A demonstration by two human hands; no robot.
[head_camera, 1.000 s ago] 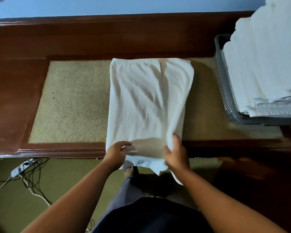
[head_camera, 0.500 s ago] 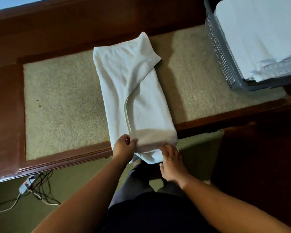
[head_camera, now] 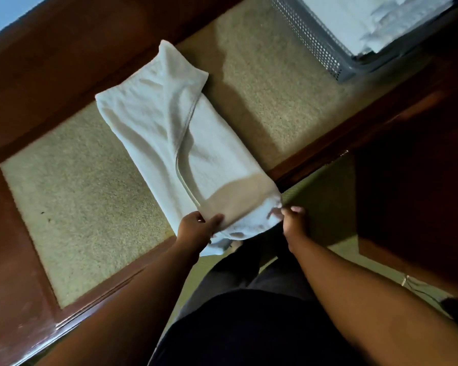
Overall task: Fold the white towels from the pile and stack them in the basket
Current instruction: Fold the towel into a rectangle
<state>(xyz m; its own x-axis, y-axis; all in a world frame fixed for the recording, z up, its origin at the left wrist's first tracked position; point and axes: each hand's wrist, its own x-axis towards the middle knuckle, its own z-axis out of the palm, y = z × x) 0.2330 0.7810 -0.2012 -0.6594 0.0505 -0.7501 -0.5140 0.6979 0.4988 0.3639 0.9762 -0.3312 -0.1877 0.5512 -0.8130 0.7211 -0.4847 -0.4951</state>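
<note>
A white towel [head_camera: 169, 133] lies folded lengthwise in a long strip on the beige mat of the wooden table, its near end hanging over the table edge. My left hand [head_camera: 196, 228] pinches the near left corner, thumb on top. My right hand [head_camera: 292, 220] grips the near right corner with curled fingers. At the top right, the grey perforated basket [head_camera: 312, 38] holds a stack of folded white towels [head_camera: 368, 19].
The beige mat [head_camera: 85, 207] sits inset in the dark wooden table frame [head_camera: 19, 286]. Green carpet [head_camera: 325, 207] lies below the table edge. My dark-clothed legs fill the bottom centre. A dark wooden piece [head_camera: 421, 194] stands at right.
The right side of the towel was folded over to the left, making a narrow strip. My right hand moved from under the near end to its right corner. The view tilted.
</note>
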